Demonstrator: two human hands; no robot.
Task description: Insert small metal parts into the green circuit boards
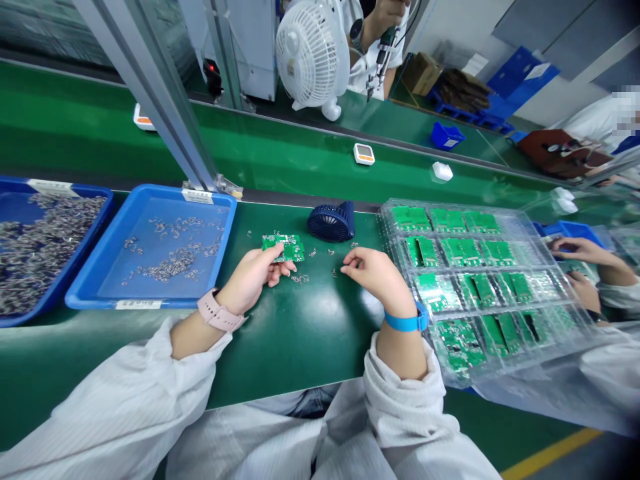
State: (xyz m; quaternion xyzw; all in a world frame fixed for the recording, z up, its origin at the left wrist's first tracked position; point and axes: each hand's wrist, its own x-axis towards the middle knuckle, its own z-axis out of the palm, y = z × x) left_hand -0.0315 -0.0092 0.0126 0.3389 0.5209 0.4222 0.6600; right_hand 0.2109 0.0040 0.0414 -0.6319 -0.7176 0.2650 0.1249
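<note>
My left hand (253, 277) grips a green circuit board (294, 249) by its near edge, the thumb lying on top. Above the green bench, my right hand (374, 272) is closed in a pinch; whatever may be between its fingertips is too small to make out. A small bent metal part (335, 273) is right by those fingertips. More loose metal parts (300, 279) are scattered on the bench below the board and around the dark blue fan (331, 223).
Blue trays of small metal parts (145, 297) (95, 280) stand at left. A clear compartment tray (400, 267) with several green boards is at right, beside a co-worker's hands (583, 253). A metal post (155, 87) rises behind; across the belt are a white fan (313, 53) and another person's hand (383, 20).
</note>
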